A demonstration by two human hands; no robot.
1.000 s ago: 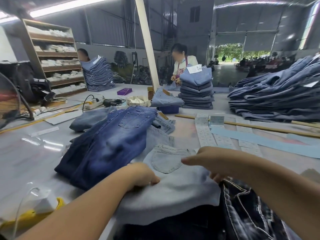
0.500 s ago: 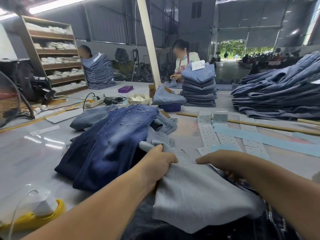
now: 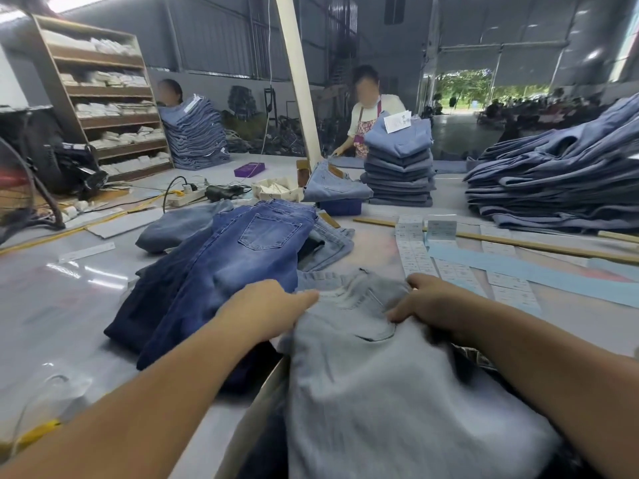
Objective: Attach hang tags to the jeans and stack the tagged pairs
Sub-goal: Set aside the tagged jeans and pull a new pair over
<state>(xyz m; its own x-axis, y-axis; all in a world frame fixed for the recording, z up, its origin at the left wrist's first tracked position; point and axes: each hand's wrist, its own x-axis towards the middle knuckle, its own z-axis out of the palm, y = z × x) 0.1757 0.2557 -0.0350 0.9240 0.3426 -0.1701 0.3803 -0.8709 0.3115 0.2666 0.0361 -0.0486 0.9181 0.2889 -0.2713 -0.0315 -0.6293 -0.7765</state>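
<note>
A pale blue pair of jeans (image 3: 380, 368) is held at the near edge of the worktop (image 3: 69, 305). Its top is gripped by the left hand (image 3: 266, 309) and the right hand (image 3: 432, 305), one at each side. Dark blue jeans (image 3: 221, 267) are piled just beside it, to the left.

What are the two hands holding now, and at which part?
Both hands hold the light blue jeans at the waist end: left hand on its left edge, right hand beside the pocket.
</note>
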